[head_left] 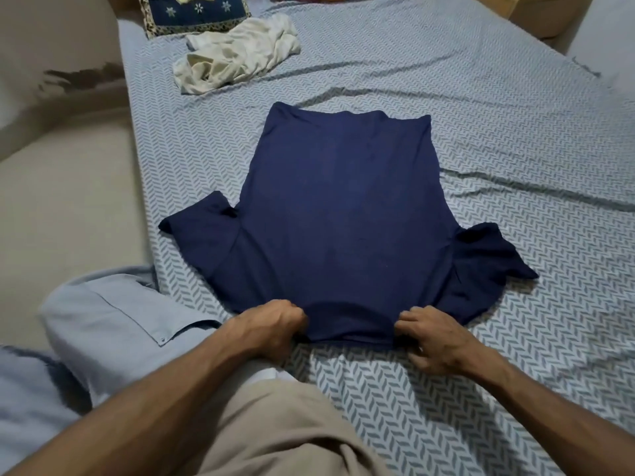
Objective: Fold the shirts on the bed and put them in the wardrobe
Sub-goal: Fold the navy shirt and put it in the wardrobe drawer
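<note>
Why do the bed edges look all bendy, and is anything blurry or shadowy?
Head view: the wide-angle lens bows the bed outward near the picture's edges. The navy shirt is fairly sharp; both the left hand and right hand are gripping it. Soft shadows lie under the forearms; no glare.

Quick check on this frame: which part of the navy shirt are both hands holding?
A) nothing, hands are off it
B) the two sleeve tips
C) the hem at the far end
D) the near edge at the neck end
D: the left hand and right hand both pinch the navy shirt at its near edge, with the sleeves spread to either side just beyond.
</note>
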`<action>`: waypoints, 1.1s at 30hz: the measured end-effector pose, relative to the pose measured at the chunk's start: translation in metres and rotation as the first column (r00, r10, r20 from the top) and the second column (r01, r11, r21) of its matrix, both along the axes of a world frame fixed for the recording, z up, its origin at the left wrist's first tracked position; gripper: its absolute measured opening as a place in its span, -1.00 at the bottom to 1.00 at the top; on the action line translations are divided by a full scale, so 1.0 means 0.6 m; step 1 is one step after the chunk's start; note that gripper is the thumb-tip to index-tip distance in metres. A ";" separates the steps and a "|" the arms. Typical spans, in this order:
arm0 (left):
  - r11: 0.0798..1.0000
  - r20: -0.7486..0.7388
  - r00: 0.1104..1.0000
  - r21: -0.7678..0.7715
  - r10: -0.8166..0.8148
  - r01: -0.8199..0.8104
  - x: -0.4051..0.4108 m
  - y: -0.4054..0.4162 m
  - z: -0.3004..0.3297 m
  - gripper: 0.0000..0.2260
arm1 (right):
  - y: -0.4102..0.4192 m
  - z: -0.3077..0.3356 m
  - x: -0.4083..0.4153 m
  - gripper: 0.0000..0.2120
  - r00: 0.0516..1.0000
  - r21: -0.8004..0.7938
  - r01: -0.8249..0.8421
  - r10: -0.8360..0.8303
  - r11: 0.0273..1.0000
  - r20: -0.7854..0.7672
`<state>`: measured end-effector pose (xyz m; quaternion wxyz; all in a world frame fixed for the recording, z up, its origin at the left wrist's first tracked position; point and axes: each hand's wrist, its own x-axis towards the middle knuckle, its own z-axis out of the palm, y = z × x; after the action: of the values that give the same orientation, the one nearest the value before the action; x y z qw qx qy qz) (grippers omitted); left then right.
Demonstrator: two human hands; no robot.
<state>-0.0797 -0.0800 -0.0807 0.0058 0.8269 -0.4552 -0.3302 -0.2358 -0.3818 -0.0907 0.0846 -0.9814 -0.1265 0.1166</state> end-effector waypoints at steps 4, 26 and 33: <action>0.938 -0.150 0.951 -0.182 0.269 -0.294 0.025 0.028 0.016 -0.82 | 0.037 0.024 0.040 -0.65 0.997 -0.042 0.075 -0.075 0.996 0.008; -0.472 -0.583 -0.345 -0.075 0.735 -0.879 0.364 0.227 -0.029 -0.96 | 0.467 -0.018 0.391 -0.85 1.000 0.221 0.000 0.006 0.975 -0.026; -0.410 -0.672 -0.269 -0.056 0.690 -0.911 0.344 0.227 -0.015 -0.76 | 0.475 -0.017 0.392 -0.84 1.000 0.250 0.005 -0.006 0.968 0.001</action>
<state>0.1268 0.0564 -0.0896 0.6011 0.7201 0.3048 -0.1651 -0.0003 -0.0965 -0.1008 0.2077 -0.9635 -0.1375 0.0984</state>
